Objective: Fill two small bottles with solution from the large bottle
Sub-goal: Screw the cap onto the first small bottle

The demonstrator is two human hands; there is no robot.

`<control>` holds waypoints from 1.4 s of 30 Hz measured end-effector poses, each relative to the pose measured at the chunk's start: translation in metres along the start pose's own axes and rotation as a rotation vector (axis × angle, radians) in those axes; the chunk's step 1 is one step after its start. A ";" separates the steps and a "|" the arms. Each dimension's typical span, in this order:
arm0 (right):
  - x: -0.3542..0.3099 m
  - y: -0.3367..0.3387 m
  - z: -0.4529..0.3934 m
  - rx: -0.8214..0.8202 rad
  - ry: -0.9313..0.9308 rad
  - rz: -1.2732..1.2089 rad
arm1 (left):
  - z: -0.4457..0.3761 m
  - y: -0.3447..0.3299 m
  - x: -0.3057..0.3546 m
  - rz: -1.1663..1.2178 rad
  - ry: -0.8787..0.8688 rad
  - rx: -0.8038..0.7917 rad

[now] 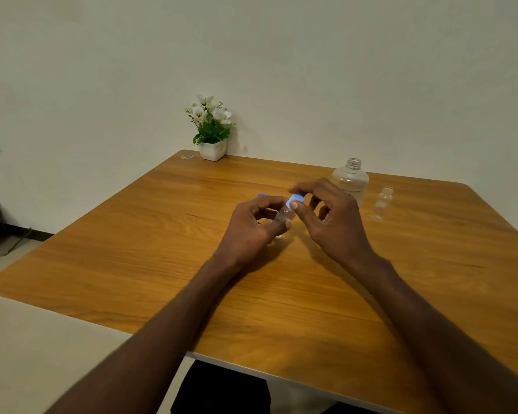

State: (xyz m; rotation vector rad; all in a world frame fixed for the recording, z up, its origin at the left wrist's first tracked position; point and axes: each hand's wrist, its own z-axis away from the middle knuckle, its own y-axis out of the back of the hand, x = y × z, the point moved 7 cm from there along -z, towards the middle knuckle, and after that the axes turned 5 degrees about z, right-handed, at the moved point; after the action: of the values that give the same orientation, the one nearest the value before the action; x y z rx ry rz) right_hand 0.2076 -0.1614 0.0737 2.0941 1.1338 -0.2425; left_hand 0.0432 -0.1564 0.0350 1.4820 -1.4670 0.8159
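Just in front of the uncapped large bottle (351, 179), the left hand (253, 227) grips a small bottle (284, 215) while the right hand (331, 215) pinches its blue cap (295, 200) (capping or uncapping, unclear). The second small bottle (382, 203) stands open beside the large one, probably next.

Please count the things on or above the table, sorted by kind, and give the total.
Small clear bottles: 2, one held in the left hand with the right hand on its blue cap, one uncapped
Large clear bottle: 1, uncapped
Blue caps: 2, the second behind the left hand
Potted flowers: 1
Small clear item at the far edge: 1
Total: 7
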 end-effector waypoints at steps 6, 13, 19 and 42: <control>-0.001 0.001 0.000 0.019 -0.004 -0.012 | 0.001 0.000 0.001 0.026 -0.001 -0.003; 0.002 0.000 -0.001 0.005 -0.017 -0.035 | 0.000 0.000 0.001 0.029 -0.002 0.001; 0.000 -0.001 -0.001 -0.004 -0.007 -0.041 | -0.001 0.001 0.000 0.016 -0.015 -0.004; 0.001 -0.001 -0.002 -0.006 0.000 0.027 | -0.002 0.001 -0.003 0.005 0.003 0.011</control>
State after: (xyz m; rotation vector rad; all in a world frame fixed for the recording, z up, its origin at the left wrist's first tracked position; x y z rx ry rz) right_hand 0.2070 -0.1595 0.0741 2.1028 1.1043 -0.2270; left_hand 0.0419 -0.1534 0.0329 1.4850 -1.4667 0.8298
